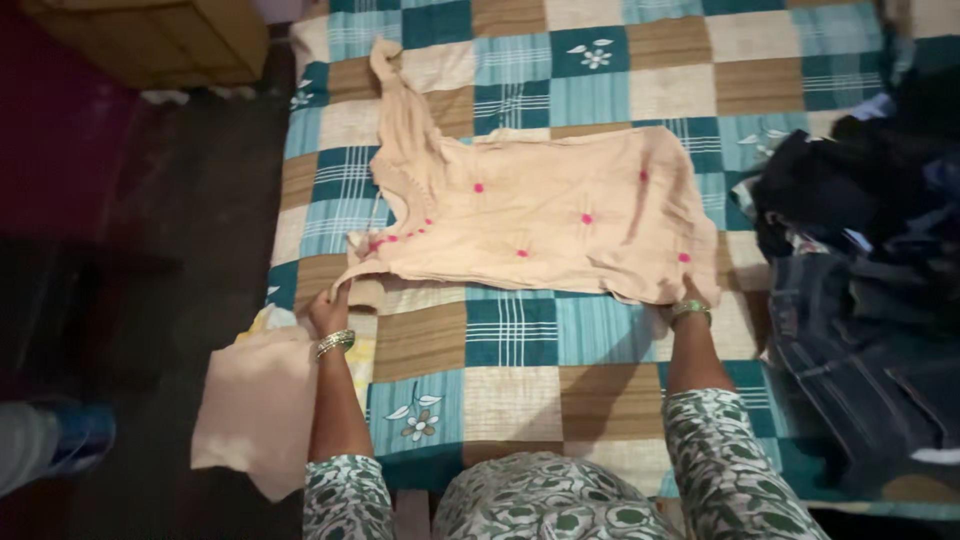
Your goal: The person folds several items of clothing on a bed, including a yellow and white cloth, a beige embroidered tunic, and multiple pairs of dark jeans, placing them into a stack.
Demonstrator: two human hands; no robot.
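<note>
— Peach cloth pinched in left hand [326,310] fingers at garment [540,225] shoulder; right hand [688,300] fingers clamped on hem, near bed [520,400] front edge.
— Could bunch or slide off toward floor if tugged unevenly; sleeve lying twisted near far edge.

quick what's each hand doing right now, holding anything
Left hand: closed on the near left corner of the peach garment.
Right hand: at the garment's near right edge, mostly hidden under the cloth; grip cannot be told.
</note>
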